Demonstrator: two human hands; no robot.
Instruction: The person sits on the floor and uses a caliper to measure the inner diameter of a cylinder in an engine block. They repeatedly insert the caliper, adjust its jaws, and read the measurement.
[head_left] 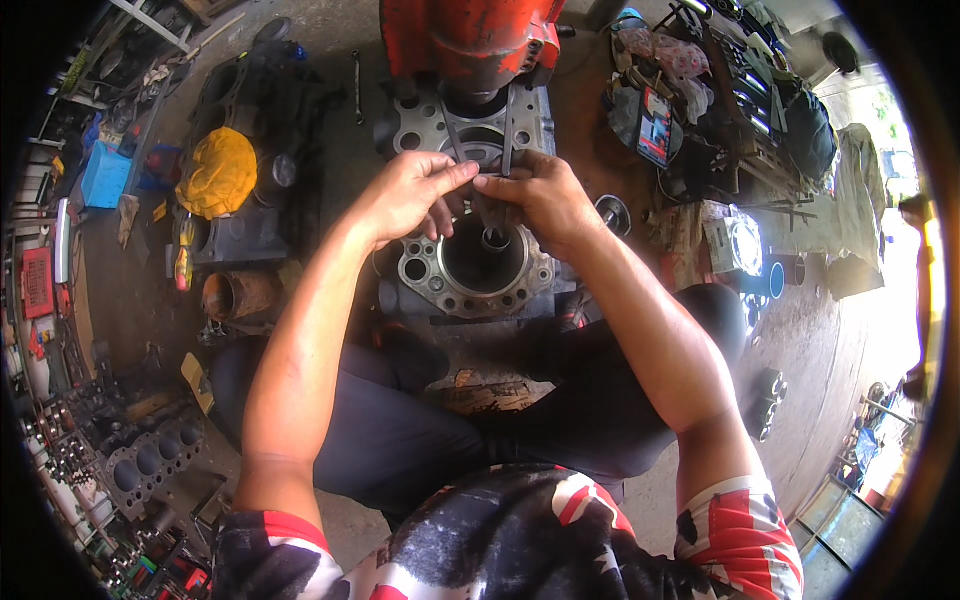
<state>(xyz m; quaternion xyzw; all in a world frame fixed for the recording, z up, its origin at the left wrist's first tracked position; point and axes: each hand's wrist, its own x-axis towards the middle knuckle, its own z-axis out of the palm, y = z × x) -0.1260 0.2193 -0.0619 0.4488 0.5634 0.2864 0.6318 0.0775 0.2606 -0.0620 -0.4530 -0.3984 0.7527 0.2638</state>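
My left hand (415, 190) and my right hand (547, 200) meet thumb to thumb above an engine block (545, 280). Both are closed in a pinch around a dark metal tool (507, 135) with two long thin legs, which looks like a caliper. Its legs spread apart toward the far side; fingers hide its middle. Just below the hands lies the round open cylinder bore (486, 262), with a small tubular metal end (495, 238) showing over it. A red machine housing (470, 40) stands on the far part of the block.
At left sit a yellow cloth (218, 172) on dark engine parts, a rusty cylinder (236, 295) and a blue box (106, 175). A wrench (358, 88) lies on the floor. Tools and bags crowd a rack (750, 130) at right. Another block (155, 460) stands lower left.
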